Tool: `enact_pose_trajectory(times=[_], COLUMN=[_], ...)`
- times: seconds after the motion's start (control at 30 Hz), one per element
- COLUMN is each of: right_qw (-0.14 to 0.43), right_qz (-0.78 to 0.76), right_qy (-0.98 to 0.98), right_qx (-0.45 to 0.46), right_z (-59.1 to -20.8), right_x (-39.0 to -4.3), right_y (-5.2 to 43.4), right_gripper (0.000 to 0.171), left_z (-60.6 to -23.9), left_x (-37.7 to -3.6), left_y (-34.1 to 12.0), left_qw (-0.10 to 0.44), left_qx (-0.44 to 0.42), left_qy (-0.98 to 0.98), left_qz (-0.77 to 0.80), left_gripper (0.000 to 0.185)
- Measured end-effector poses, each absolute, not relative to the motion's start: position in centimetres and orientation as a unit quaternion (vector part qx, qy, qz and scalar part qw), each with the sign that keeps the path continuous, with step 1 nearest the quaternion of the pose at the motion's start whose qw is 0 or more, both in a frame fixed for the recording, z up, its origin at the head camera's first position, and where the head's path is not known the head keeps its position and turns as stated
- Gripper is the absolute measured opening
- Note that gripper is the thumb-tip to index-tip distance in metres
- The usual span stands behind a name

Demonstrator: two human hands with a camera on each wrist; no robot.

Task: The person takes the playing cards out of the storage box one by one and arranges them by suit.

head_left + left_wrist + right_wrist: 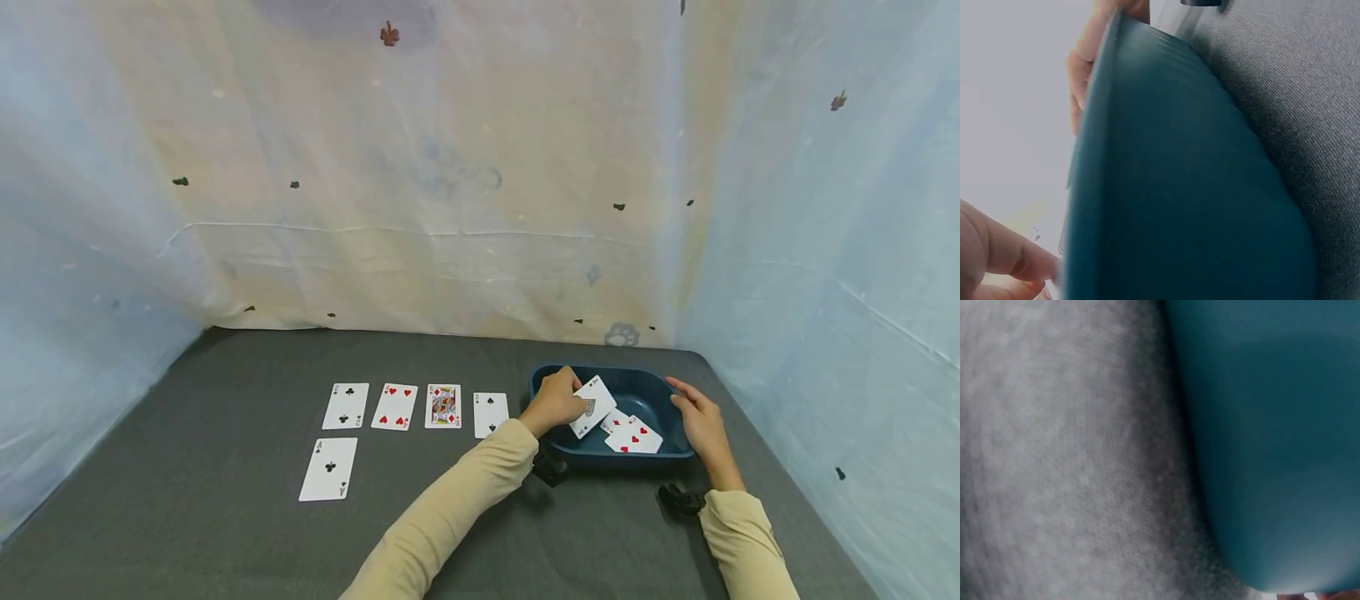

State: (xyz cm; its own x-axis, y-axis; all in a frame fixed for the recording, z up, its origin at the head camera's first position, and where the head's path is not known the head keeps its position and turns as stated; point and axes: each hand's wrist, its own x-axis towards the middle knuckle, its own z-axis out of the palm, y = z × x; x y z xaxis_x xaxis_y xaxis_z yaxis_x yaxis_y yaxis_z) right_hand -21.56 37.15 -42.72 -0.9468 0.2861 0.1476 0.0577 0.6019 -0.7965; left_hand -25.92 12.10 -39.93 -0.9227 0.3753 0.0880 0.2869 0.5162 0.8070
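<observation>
A blue plastic basin (615, 461) stands at the right of the table. Over its left part, my left hand (557, 403) pinches a playing card (596, 406) with an ornate grey centre, tilted above the basin floor. Inside the basin lie a card with red hearts (639, 438) and another red-marked card (612, 420) partly under it. My right hand (703, 427) holds the basin's right rim. Up close in the left wrist view, the left thumb and fingers (1019, 262) meet at the card's edge beside the basin rim (1088, 206).
Left of the basin, a row of face-up cards holds a three of clubs (346, 406), a four of hearts (394, 407), a king of diamonds (443, 407) and a spade card (490, 412). Below the row lies an ace of clubs (328, 469). Grey cloth (225, 500) covers the table; curtains (450, 167) surround it.
</observation>
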Motion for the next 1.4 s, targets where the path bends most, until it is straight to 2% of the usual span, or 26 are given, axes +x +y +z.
enact_pose_trajectory(times=[0.33, 0.73, 1.2, 1.4], right_qw=[0.127, 0.136, 0.133, 0.129], right_qz=[0.439, 0.445, 0.443, 0.445], right_qy=[-0.883, -0.879, -0.880, -0.880], right_qx=[-0.109, -0.104, -0.110, -0.107], right_z=[-42.7, -42.8, -42.6, -42.7], right_x=[-21.5, -21.5, -21.4, -21.5], right_y=[37.1, 37.0, 36.9, 37.0], right_gripper=[0.042, 0.042, 0.042, 0.043], left_z=[-39.5, -39.1, -38.8, -38.4], left_x=[-25.9, -25.8, -25.3, -24.9], left_y=[11.2, 9.9, 7.7, 6.5], left_qw=[0.062, 0.141, 0.154, 0.143], left_qx=[0.184, 0.155, 0.154, 0.158], left_qy=[0.824, 0.765, 0.725, 0.724], left_qz=[0.533, 0.609, 0.654, 0.656], left_gripper=[0.009, 0.010, 0.011, 0.011])
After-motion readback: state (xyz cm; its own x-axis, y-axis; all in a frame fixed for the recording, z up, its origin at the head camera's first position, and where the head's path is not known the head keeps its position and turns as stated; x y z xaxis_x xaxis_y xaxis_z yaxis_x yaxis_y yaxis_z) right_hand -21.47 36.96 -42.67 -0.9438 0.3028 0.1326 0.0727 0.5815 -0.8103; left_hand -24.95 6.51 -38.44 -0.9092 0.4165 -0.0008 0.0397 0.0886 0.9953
